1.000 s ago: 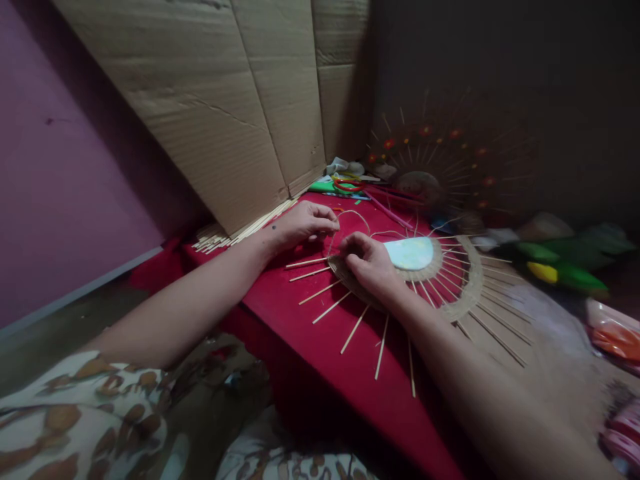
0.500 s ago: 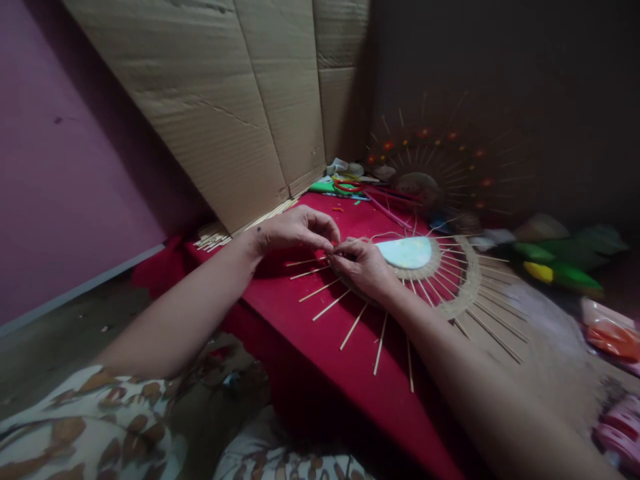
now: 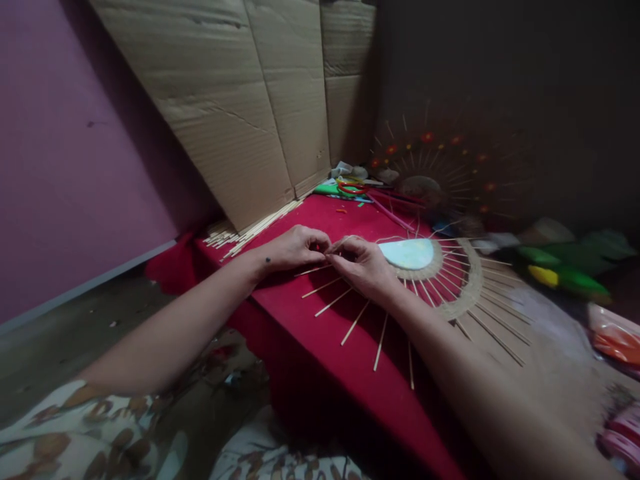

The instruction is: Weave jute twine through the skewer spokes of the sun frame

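Observation:
A half-round piece with thin wooden sticks (image 3: 355, 323) fanning outward lies on a red cloth (image 3: 300, 320). At its centre is a pale blue half-disc (image 3: 407, 253) edged with twine, and a beige twine band (image 3: 469, 283) curves across the sticks farther out. My left hand (image 3: 300, 247) is closed in a pinch by the leftmost sticks. Fingertips touching it, my right hand (image 3: 365, 263) is also pinched, over the left part of the piece. Whatever the fingertips hold is too small or hidden. Loose strands (image 3: 400, 237) show behind the half-disc.
A cardboard sheet (image 3: 225, 113) stands behind, with a bundle of sticks (image 3: 255, 227) at its foot. Red-handled scissors (image 3: 351, 188) lie at the back. A similar fan with red flowers (image 3: 430, 160) leans in shadow. An orange packet (image 3: 617, 340) sits at right.
My left hand has dropped slightly and its fingertips have come down to meet the right fingertips. My right hand stays nearly in place. The view has shifted a little.

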Available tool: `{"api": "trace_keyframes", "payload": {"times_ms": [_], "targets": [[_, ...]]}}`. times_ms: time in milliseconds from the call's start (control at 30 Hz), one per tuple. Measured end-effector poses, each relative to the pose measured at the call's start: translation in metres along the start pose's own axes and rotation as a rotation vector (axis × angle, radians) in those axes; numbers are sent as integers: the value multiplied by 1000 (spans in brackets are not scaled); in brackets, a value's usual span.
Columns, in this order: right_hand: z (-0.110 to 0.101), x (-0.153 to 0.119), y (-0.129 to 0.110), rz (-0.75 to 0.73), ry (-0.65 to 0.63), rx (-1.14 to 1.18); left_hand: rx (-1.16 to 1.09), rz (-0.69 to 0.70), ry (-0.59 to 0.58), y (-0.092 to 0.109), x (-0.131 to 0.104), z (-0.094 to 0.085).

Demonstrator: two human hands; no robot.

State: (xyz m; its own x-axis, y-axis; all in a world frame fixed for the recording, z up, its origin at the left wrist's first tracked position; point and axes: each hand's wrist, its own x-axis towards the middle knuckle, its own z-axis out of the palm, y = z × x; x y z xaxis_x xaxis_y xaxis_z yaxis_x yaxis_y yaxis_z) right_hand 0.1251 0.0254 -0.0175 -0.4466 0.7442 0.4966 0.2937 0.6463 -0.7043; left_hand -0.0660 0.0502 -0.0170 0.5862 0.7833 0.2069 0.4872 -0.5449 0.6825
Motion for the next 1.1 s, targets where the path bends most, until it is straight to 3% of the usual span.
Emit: {"api": "trace_keyframes", "payload": {"times_ms": [167, 267, 367, 500, 733, 900, 1100], "targets": [[2, 0, -7, -65, -61, 70, -36, 61, 38, 3, -11, 5], [1, 0, -9, -20, -61, 72, 8, 58, 24, 4, -20, 0], [-1, 0, -9, 28, -163, 54, 46, 91, -24, 5, -30, -7], [-1, -2, -8, -8, -261, -106, 140, 146, -49, 6, -39, -10], [6, -4, -11, -49, -351, -527, 311, 187, 73, 8, -51, 0], [8, -1, -22, -11, -437, -765, 273, 206, 38, 10, -62, -4], [9, -1, -20, -85, -454, -850, 234, 220, 52, 10, -71, -9]]}}
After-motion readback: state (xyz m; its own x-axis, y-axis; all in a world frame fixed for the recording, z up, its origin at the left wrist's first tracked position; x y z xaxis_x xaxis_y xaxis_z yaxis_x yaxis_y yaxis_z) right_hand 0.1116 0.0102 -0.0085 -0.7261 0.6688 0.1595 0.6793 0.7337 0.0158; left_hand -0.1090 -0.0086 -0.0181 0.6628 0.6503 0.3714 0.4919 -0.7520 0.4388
